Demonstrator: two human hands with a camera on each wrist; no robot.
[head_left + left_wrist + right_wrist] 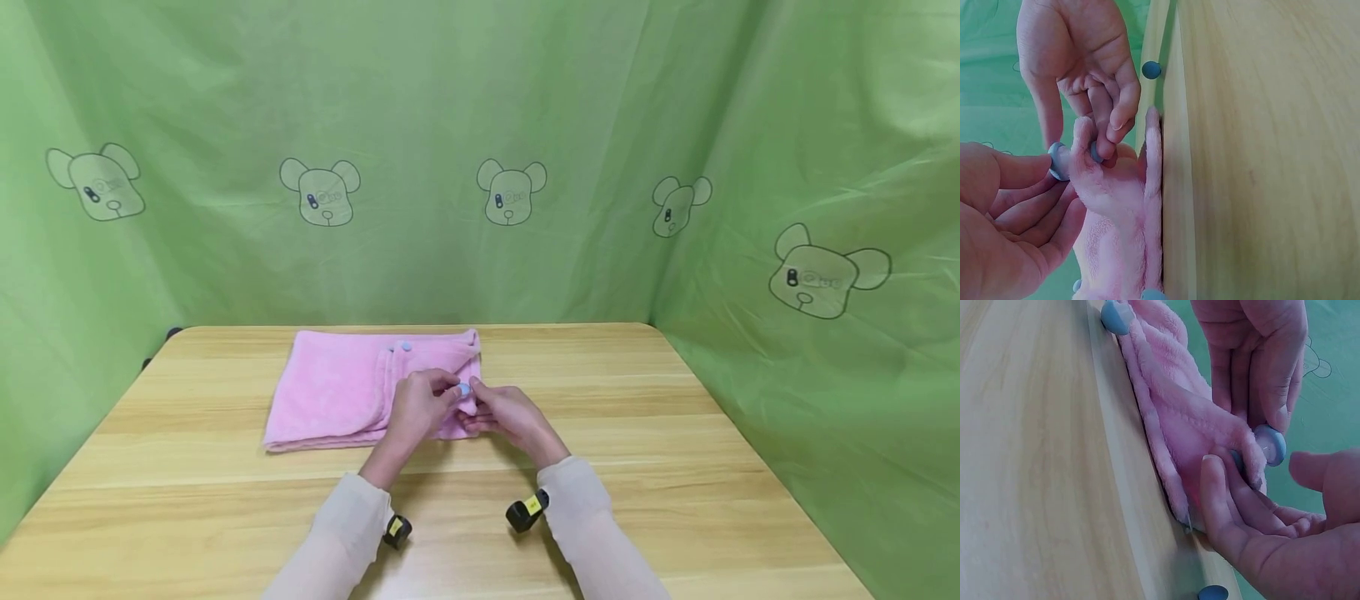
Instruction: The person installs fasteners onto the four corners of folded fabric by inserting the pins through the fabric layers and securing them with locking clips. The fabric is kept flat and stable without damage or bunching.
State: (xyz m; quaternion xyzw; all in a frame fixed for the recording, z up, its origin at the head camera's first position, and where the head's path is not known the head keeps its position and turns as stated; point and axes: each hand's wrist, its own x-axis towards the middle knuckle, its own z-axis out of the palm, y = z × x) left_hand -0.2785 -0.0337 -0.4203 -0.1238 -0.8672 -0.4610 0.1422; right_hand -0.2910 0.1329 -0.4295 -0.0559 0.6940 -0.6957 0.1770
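A folded pink plush blanket (330, 383) lies on the table, its near right corner lifted between both hands. Through that corner goes a blue round-headed fastener, like a button; its front cap (1272, 445) and back piece (1237, 461) show on opposite sides of the fabric. The left hand (418, 404) pinches the front cap. Behind the corner, curled fingers of the right hand (513, 414) hold the back piece against the blanket. The right thumb is close to the front cap; contact is hard to tell. A second blue fastener (407, 346) sits farther back on the blanket.
Under the blanket is a wood-grain table (225, 517). Green curtains (420, 275) printed with bear heads hang behind it and at both sides. Another blue round piece (1151, 69) shows past the blanket; what it rests on cannot be told.
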